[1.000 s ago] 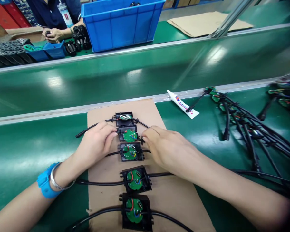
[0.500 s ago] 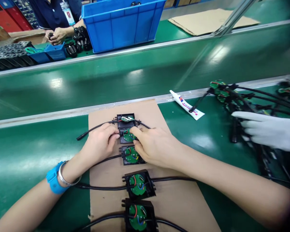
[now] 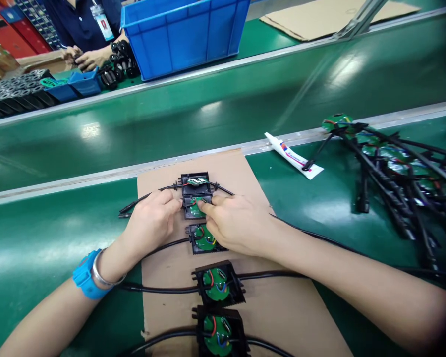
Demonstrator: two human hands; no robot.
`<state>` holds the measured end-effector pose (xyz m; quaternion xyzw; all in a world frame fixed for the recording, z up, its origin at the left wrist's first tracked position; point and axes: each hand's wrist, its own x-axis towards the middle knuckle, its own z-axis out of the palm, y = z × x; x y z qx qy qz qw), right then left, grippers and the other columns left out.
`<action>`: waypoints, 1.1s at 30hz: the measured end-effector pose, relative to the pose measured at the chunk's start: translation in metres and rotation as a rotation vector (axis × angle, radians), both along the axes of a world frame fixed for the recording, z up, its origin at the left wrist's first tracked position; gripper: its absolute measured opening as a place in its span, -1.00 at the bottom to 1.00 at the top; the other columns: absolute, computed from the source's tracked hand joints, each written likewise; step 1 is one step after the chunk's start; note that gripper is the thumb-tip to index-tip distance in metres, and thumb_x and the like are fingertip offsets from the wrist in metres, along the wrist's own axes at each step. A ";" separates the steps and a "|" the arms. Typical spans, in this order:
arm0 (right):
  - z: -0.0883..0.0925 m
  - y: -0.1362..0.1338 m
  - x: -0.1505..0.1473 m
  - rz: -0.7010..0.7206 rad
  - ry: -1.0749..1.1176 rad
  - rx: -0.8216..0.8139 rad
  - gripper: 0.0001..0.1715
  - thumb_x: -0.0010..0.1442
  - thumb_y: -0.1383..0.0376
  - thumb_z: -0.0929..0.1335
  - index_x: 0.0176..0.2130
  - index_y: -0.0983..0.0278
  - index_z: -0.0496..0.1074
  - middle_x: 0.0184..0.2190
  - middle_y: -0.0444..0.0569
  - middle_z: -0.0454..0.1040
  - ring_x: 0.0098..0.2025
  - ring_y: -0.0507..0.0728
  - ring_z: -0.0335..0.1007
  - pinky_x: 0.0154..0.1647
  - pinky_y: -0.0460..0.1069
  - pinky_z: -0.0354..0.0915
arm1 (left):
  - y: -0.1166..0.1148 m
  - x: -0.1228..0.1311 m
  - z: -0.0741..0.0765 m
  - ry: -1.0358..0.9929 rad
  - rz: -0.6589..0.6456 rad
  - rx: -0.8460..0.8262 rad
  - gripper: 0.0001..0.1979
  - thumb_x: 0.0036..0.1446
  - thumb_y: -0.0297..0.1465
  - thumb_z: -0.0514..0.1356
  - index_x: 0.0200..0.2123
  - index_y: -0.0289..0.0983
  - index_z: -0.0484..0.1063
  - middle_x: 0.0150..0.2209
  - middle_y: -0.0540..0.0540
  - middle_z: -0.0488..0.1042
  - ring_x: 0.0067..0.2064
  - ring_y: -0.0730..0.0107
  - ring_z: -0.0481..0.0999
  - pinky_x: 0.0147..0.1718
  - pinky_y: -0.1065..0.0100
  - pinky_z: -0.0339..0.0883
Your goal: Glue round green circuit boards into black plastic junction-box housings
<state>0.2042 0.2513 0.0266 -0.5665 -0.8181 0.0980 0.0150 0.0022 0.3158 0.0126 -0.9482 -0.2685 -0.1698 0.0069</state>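
A column of black plastic housings with green circuit boards lies in front of me. My left hand is closed at the left side of the second housing from the top, its fingertips pinching the black cable there. My right hand reaches in from the right, fingers curled together, a fingertip pressed on the green circuit board in that housing. The top housing holds a tilted board. Below my hands, the third housing is partly covered by my right hand. Another wired housing sits nearer me.
The housings lie on a cardboard sheet on a green bench. A white tube and a heap of cabled boards are at right. Beyond the rail, a person's hands work beside a blue crate.
The white-gloved hand over the heap at right has gone out of view. My right fingertip has moved slightly left onto the board. A second cable end now shows left of my left hand.
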 end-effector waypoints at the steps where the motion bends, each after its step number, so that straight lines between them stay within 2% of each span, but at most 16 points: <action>1: -0.001 0.000 0.000 -0.001 0.006 0.002 -0.60 0.24 0.30 0.19 -0.03 0.32 0.47 -0.31 0.11 0.52 -0.32 0.20 0.44 -0.37 0.03 0.22 | -0.001 0.000 0.001 0.046 -0.009 0.037 -0.81 0.20 -0.57 0.07 -0.38 -0.32 0.46 -0.40 -0.09 0.42 -0.37 0.32 0.38 -0.40 0.32 0.34; 8: -0.006 0.000 0.000 0.006 0.048 0.011 -0.61 0.23 0.31 0.18 -0.07 0.34 0.46 -0.32 0.12 0.51 -0.30 0.22 0.43 -0.36 0.04 0.21 | -0.006 0.012 0.010 0.336 -0.105 0.184 -0.80 0.12 -0.64 0.02 -0.43 -0.30 0.36 -0.40 -0.10 0.39 -0.35 0.28 0.34 -0.53 0.35 0.30; 12: -0.004 -0.001 -0.004 0.008 0.027 0.032 -0.62 0.23 0.33 0.16 -0.11 0.37 0.47 -0.36 0.14 0.50 -0.32 0.21 0.41 -0.37 0.03 0.18 | -0.010 0.011 0.008 0.387 -0.092 0.228 -0.82 0.12 -0.62 0.05 -0.41 -0.31 0.38 -0.40 -0.10 0.41 -0.37 0.25 0.37 -0.58 0.34 0.30; 15: 0.001 -0.001 -0.003 0.002 0.016 0.002 -0.61 0.23 0.32 0.15 -0.10 0.36 0.45 -0.35 0.15 0.49 -0.31 0.24 0.42 -0.38 0.04 0.18 | -0.011 0.006 0.008 0.297 -0.036 0.140 -0.84 0.15 -0.58 0.06 -0.33 -0.33 0.43 -0.36 -0.11 0.44 -0.33 0.24 0.41 -0.47 0.29 0.38; 18: 0.008 -0.002 0.003 -0.008 0.088 -0.056 -0.65 0.20 0.28 0.19 -0.11 0.33 0.43 -0.27 0.14 0.50 -0.26 0.24 0.44 -0.32 0.04 0.20 | -0.007 0.005 0.011 0.094 0.030 0.011 -0.84 0.21 -0.46 0.08 -0.22 -0.31 0.46 -0.25 -0.13 0.47 -0.24 0.23 0.44 -0.29 0.22 0.43; 21: 0.014 -0.003 0.014 -0.041 0.200 -0.143 -0.69 0.14 0.32 0.23 -0.10 0.33 0.36 -0.22 0.10 0.50 -0.26 0.19 0.44 -0.32 0.01 0.20 | -0.001 0.010 0.011 0.000 -0.116 -0.140 -0.83 0.23 -0.43 0.08 -0.20 -0.33 0.45 -0.18 -0.16 0.48 -0.16 0.22 0.45 -0.16 0.20 0.41; 24: 0.016 -0.005 0.021 -0.112 0.222 -0.191 -0.76 0.11 0.39 0.22 -0.18 0.34 0.33 -0.32 0.05 0.50 -0.30 0.16 0.44 -0.35 -0.01 0.18 | 0.002 0.014 0.006 0.038 -0.258 -0.220 -0.82 0.24 -0.47 0.06 -0.21 -0.35 0.46 -0.15 -0.16 0.49 -0.13 0.21 0.46 -0.11 0.16 0.38; 29: 0.017 -0.011 0.021 -0.088 0.182 -0.143 -0.88 0.15 0.38 0.23 -0.36 0.29 0.35 -0.40 -0.01 0.48 -0.35 0.14 0.42 -0.35 0.00 0.17 | 0.001 0.011 -0.006 0.044 -0.298 -0.235 -0.78 0.23 -0.54 0.04 -0.16 -0.33 0.46 -0.03 -0.17 0.49 -0.06 0.19 0.46 -0.07 0.11 0.37; 33: 0.004 -0.016 0.018 -0.032 0.224 -0.021 -0.85 0.21 0.38 0.19 -0.34 0.30 0.32 -0.39 0.01 0.44 -0.38 0.11 0.35 -0.37 0.00 0.20 | -0.005 0.005 -0.009 0.033 -0.295 -0.281 -0.76 0.23 -0.55 0.03 -0.12 -0.34 0.46 -0.03 -0.16 0.51 -0.05 0.20 0.46 -0.05 0.13 0.38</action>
